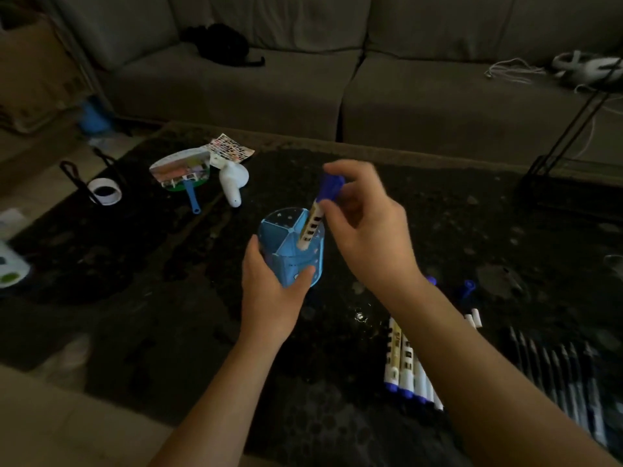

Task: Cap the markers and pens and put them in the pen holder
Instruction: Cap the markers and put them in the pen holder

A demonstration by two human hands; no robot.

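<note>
A blue pen holder [271, 230] with divided compartments stands on the dark table, and my left hand [269, 291] grips its near side. My right hand [364, 224] pinches a white marker with a blue cap [315, 214], whose lower end is inside the holder's right compartment. Several white markers with blue ends [409, 365] lie in a row at the lower right, partly hidden by my right forearm. Further right lies a row of dark pens [569, 382]. Loose blue caps [468, 286] sit behind the markers.
A grey sofa [303, 79] runs behind the dark table [151, 281]. On the table's far left lie a white bottle [232, 183], a packaged toy with a blue handle [182, 173] and a white tape roll [106, 191]. A black stand [556, 163] rises at the right.
</note>
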